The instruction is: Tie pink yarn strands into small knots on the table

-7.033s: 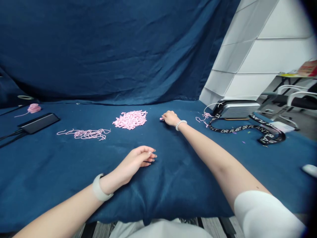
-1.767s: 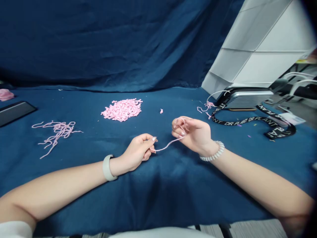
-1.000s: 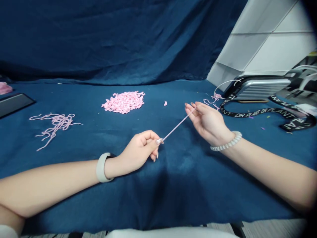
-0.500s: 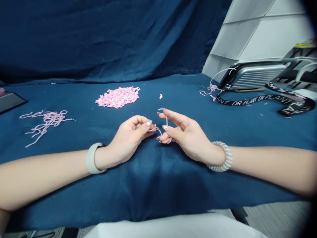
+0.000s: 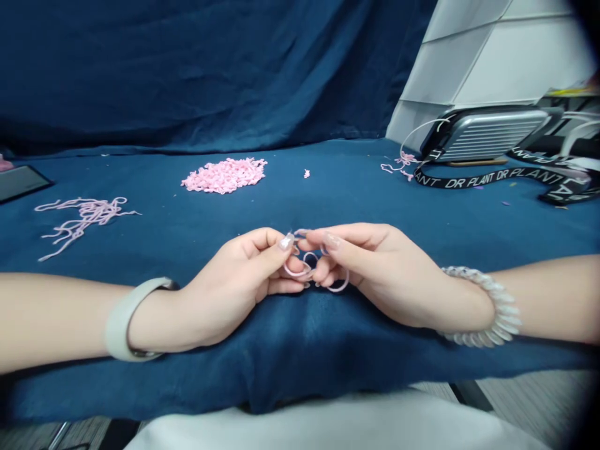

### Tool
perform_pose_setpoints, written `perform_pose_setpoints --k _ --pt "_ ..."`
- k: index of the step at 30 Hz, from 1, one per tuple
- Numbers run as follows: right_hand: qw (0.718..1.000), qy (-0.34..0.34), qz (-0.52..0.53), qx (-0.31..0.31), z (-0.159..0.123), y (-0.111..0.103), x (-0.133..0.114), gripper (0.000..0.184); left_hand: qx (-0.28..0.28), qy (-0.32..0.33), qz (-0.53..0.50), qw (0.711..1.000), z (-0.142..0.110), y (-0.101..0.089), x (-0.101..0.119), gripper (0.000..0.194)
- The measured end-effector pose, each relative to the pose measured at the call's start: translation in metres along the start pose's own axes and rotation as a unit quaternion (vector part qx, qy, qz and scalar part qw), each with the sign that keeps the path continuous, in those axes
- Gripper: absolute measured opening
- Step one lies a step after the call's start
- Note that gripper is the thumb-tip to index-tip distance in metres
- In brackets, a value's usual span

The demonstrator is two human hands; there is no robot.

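Observation:
Both of my hands meet at the near edge of the blue cloth. My left hand [image 5: 244, 281] pinches one end of a short pink string [image 5: 307, 270] between thumb and forefinger. My right hand [image 5: 370, 265] pinches the other part, and the string curls into small loops between the fingertips. A grey band sits on my left wrist and a pale coiled bracelet on my right. Further back lies a heap of small pink knotted pieces [image 5: 225, 174], and one stray pink piece [image 5: 306, 173] lies to its right.
A bundle of loose pink strings [image 5: 82, 214] lies at the left, with a dark flat device [image 5: 21, 182] behind it. At the back right stand a silver case [image 5: 487, 131], a black printed lanyard [image 5: 492, 178] and some pink string scraps [image 5: 398, 164]. Blue cloth [image 5: 187, 75] hangs behind.
Over the last second my hands came together from holding the string stretched taut, drew nearer to me, and the string now curls in loops between my fingertips.

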State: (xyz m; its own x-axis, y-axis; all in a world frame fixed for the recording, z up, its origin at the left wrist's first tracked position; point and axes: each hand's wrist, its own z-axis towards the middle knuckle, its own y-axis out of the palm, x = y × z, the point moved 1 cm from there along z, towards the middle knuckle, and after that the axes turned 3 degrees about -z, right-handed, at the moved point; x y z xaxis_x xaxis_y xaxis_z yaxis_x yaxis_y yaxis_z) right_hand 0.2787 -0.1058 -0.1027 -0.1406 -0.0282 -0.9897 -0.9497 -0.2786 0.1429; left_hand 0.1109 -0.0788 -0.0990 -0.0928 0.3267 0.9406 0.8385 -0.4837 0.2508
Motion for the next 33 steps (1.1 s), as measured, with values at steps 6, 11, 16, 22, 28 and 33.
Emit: perform_pose_setpoints --k 6,11,16,22,28,33 --pt "0.998 0.018 0.033 0.045 0.010 -0.003 0.002 0.047 0.013 0.028 -0.018 0.999 0.005 0.003 0.000 0.019" --pt "0.996 0.017 0.065 0.054 0.012 -0.002 0.001 0.043 0.010 0.028 -0.028 0.999 0.006 0.003 0.000 0.020" --pt "0.995 0.023 0.082 0.054 0.017 0.001 0.000 0.019 0.023 0.015 -0.017 0.999 0.006 0.002 0.000 0.021" --pt "0.999 -0.015 -0.005 0.041 0.012 0.004 -0.002 0.024 0.013 0.042 0.007 0.999 0.004 0.004 0.001 0.021" --pt "0.998 -0.005 -0.055 0.023 0.012 0.014 -0.004 0.032 0.006 0.042 0.020 0.999 0.002 0.006 0.001 0.024" --pt "0.999 0.004 -0.038 0.003 0.011 0.016 -0.005 0.033 0.013 0.048 0.023 0.999 0.003 0.006 -0.001 0.025"
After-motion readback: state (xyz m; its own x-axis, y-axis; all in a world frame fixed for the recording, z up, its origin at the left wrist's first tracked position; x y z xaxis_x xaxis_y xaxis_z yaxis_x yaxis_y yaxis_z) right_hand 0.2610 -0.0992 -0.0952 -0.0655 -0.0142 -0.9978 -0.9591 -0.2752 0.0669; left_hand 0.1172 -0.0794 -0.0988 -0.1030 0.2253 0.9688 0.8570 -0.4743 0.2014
